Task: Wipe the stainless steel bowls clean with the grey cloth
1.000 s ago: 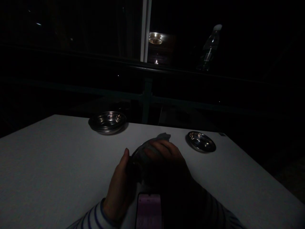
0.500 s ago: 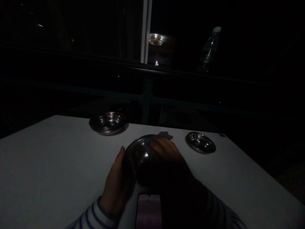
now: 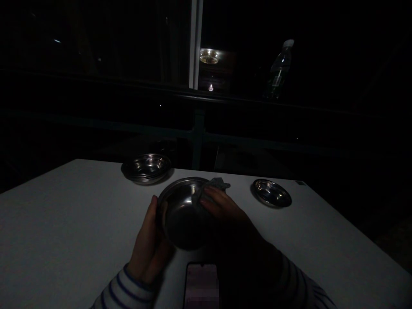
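A shiny metal bowl [image 3: 180, 214] is held up over the white table, its rounded outer side facing me. My left hand [image 3: 148, 244] grips its left edge, thumb along the rim. A grey cloth [image 3: 216, 183] lies under the fingers of my right hand [image 3: 225, 210], which presses it against the bowl's upper right side. Deep shadow hides most of the right palm and wrist. Just below the bowl, a phone [image 3: 202, 283] with a lit screen shows at the bottom of the view.
A stack of metal bowls [image 3: 146, 168] stands at the table's back left. One more metal bowl [image 3: 271, 193] sits at the back right. The white table [image 3: 64, 223] ends at a dark railing. A plastic bottle [image 3: 279, 71] stands beyond it.
The bowl and my left hand have shifted slightly left, and the bowl has turned a little. The cloth under my right fingers now shows more on the bowl's side.
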### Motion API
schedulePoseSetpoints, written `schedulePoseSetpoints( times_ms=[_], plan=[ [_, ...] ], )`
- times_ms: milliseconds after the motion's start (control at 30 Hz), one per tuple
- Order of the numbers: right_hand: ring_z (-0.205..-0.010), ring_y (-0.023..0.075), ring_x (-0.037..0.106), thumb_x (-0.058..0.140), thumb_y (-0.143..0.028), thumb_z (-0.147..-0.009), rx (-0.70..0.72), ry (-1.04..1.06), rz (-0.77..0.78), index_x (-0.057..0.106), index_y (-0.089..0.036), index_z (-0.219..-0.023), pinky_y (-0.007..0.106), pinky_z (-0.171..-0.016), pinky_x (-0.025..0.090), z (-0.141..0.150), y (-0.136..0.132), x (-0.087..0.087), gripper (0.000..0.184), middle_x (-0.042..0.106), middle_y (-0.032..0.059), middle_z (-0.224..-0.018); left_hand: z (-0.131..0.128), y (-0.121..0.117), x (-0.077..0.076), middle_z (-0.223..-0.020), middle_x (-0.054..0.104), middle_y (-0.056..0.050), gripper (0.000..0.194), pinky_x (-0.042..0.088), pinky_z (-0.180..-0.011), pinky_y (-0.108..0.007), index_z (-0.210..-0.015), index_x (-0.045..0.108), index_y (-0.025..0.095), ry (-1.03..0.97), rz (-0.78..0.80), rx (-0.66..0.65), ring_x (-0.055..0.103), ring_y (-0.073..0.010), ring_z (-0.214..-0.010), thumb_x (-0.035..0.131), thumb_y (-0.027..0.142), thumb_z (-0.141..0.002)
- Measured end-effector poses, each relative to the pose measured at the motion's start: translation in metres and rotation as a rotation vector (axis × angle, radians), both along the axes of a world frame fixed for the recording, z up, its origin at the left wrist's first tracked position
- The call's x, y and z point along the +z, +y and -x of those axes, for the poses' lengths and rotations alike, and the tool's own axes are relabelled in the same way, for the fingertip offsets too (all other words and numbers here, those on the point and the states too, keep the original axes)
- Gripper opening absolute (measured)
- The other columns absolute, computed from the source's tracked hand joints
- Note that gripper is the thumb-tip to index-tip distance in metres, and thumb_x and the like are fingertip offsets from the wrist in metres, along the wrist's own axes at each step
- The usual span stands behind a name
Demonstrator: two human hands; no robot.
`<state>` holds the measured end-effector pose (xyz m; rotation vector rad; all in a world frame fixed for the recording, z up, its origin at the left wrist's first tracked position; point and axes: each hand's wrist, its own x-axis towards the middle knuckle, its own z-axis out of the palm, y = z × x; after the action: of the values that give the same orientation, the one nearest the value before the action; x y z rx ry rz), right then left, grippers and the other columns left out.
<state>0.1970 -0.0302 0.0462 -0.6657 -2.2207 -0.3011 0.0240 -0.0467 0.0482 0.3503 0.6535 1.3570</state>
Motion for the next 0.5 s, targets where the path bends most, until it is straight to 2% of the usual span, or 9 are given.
schedulePoseSetpoints(
  times_ms=[100,233,300,400,500],
  plan=[
    [-0.124,0.0208,0.035,0.041,-0.030,-0.088,-0.013,-0.017,-0.032,0.044,-0.016,-0.120,0.038,-0.098,0.037,0.007,-0.002,0.005,0.036,0.048,0.0114,-0.126,-0.003,-0.002,-0.001,-0.098,0.070,-0.007,0.039,0.047,-0.087,-0.034,-0.111,0.060,0.017,0.021,0.020,-0.026,0.063,-0.0231,-0.094,0.049,0.040,-0.082],
    [-0.105,0.0176,0.051,0.042,-0.032,-0.087,0.028,-0.138,-0.012,0.052,-0.022,-0.108,0.032,-0.088,0.043,0.021,-0.006,0.021,0.025,0.060,0.0055,-0.106,-0.009,-0.008,-0.005,-0.096,0.070,-0.009,0.039,0.048,-0.085,-0.036,-0.109,0.061,0.015,0.100,0.087,-0.141,0.064,-0.0248,-0.091,0.056,0.038,-0.078],
    [-0.107,0.0176,0.050,0.040,-0.031,-0.088,0.063,-0.140,-0.048,0.050,-0.022,-0.108,0.032,-0.089,0.043,0.021,-0.008,0.022,0.025,0.059,0.0053,-0.107,-0.007,-0.009,-0.004,-0.096,0.070,-0.009,0.040,0.048,-0.085,-0.036,-0.108,0.062,0.015,0.086,0.076,-0.134,0.064,-0.0252,-0.091,0.056,0.040,-0.078],
    [-0.122,0.0211,0.039,0.037,-0.025,-0.089,0.013,-0.032,-0.084,0.043,-0.019,-0.118,0.037,-0.098,0.039,0.010,-0.012,0.008,0.031,0.052,0.0097,-0.121,0.000,-0.006,0.002,-0.096,0.070,-0.007,0.041,0.047,-0.086,-0.035,-0.107,0.062,0.016,0.028,0.033,-0.053,0.064,-0.0243,-0.092,0.051,0.044,-0.080],
    [-0.125,0.0235,0.036,0.037,-0.023,-0.089,-0.076,0.002,-0.081,0.038,-0.016,-0.123,0.039,-0.096,0.043,-0.001,-0.017,-0.009,0.036,0.047,0.0146,-0.125,0.004,-0.003,0.003,-0.095,0.071,-0.005,0.038,0.046,-0.088,-0.034,-0.106,0.062,0.017,0.000,-0.001,0.010,0.063,-0.0229,-0.094,0.049,0.043,-0.081]
  ],
)
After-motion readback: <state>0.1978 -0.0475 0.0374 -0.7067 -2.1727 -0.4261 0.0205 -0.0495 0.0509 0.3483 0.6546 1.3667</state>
